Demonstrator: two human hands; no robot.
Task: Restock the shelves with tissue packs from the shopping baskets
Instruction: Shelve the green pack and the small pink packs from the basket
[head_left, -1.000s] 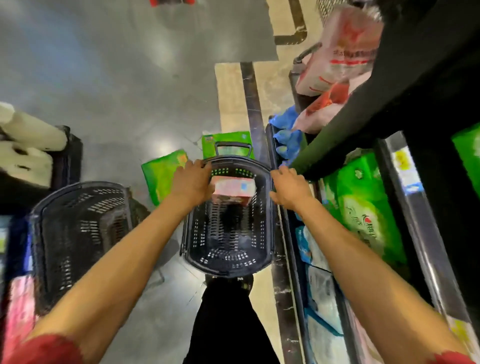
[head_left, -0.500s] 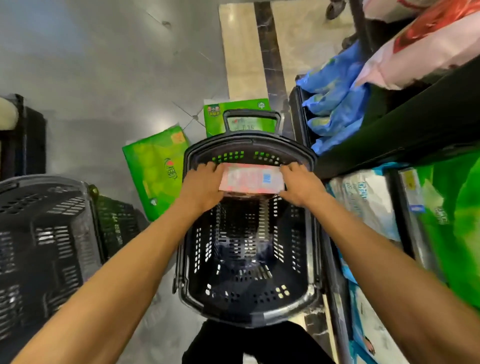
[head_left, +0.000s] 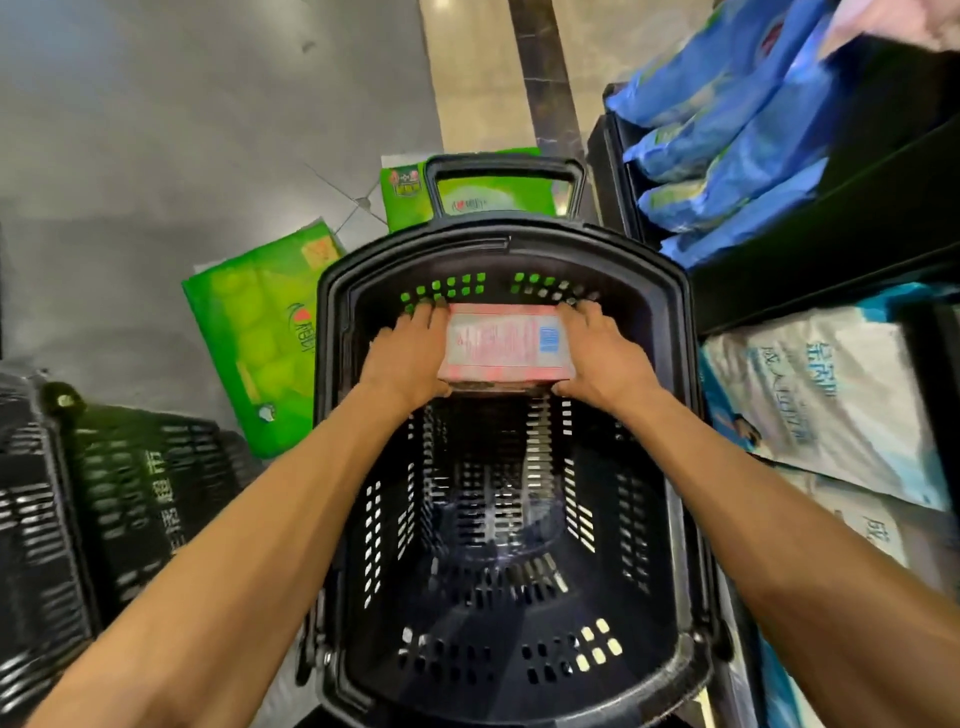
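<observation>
Grey floor (head_left: 156, 130) by stocked shelves (head_left: 857, 218): left hand (head_left: 410, 358) and right hand (head_left: 602, 358) grip the lone pink tissue pack (head_left: 506, 343) in the basket (head_left: 332, 312) by its ends; green packs (head_left: 254, 338) lie unshelved.

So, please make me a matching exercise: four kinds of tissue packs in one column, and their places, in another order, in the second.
1 pink pack
2 green pack
3 blue packs
4 white packs

a on the floor, left of the basket
b top right of the view
c in the basket, between left hand and right hand
d close right of the basket

Pairs: 1-c, 2-a, 3-b, 4-d
</observation>
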